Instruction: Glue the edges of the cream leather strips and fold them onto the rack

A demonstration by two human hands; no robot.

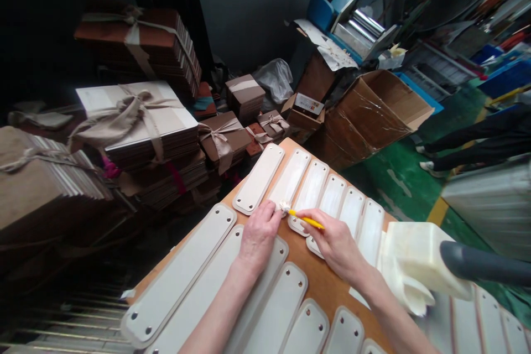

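My right hand [332, 238] is closed around the yellow handle of a small brush [307, 220]. The white bristles touch the near end of a pale grey strip [289, 180], which has rounded corners and metal-rimmed holes. My left hand [259, 235] lies on the board beside the bristles, with its fingertips at the same end of that strip. Its fingers look stretched out and partly hide the strip. Other strips to the right, such as this strip [331, 199], carry a glossy white film. Longer strips [182, 271] lie in a row closer to me.
The brown board [296, 246] holds the strips. A cream plastic container [418, 254] with a dark handle stands at right. Tied stacks of sheets [141, 116] crowd the left. Behind are a cardboard box [373, 113] and a roller machine [357, 30]. A person's legs [473, 135] show at right.
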